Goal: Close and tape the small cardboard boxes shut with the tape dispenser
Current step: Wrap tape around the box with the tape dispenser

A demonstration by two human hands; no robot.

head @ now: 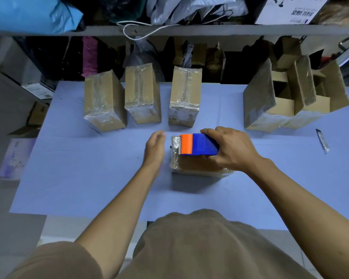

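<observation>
A small cardboard box (197,166) lies in the middle of the blue table (89,168), with clear tape over its top. My right hand (230,150) grips the blue and orange tape dispenser (197,144) and holds it on the box's top, orange end at the box's left edge. My left hand (155,147) hovers just left of the box, fingers loosely relaxed, holding nothing. Three taped boxes (104,101) (142,95) (185,95) stand in a row at the back.
At the back right stands a cluster of open boxes (294,97) with flaps up. A utility knife (322,140) lies near the table's right edge. A cluttered shelf (169,30) overhangs the back. Cartons sit on the floor at the left.
</observation>
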